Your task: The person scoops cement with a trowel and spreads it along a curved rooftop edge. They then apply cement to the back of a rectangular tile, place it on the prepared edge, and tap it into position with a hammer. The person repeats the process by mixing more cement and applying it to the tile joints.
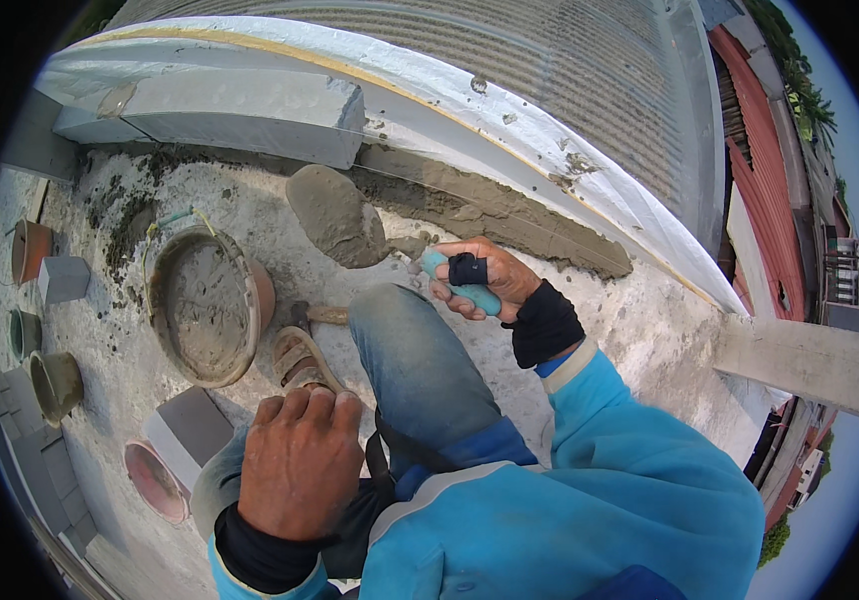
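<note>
big pale curved concrete wall top [510, 110] runs across the back, with a grey rectangular concrete block [240, 115] sitting on the ledge at its left end and a long strip of wet grey mortar [510, 215] spread along the base to the right of it. on the rough concrete floor [650, 340] sits a round brown bucket of grey mortar [205, 305], just left of the person's bent knee in blue jeans [420, 370]. right hand [485, 275] has its fingers clamped round the teal handle of a mortar-loaded trowel [340, 215], blade hovering near the strip's left end. left hand [300, 460] lies flat on the other knee, fingers together, gripping nothing. small pots [45, 385] sit far left.
</note>
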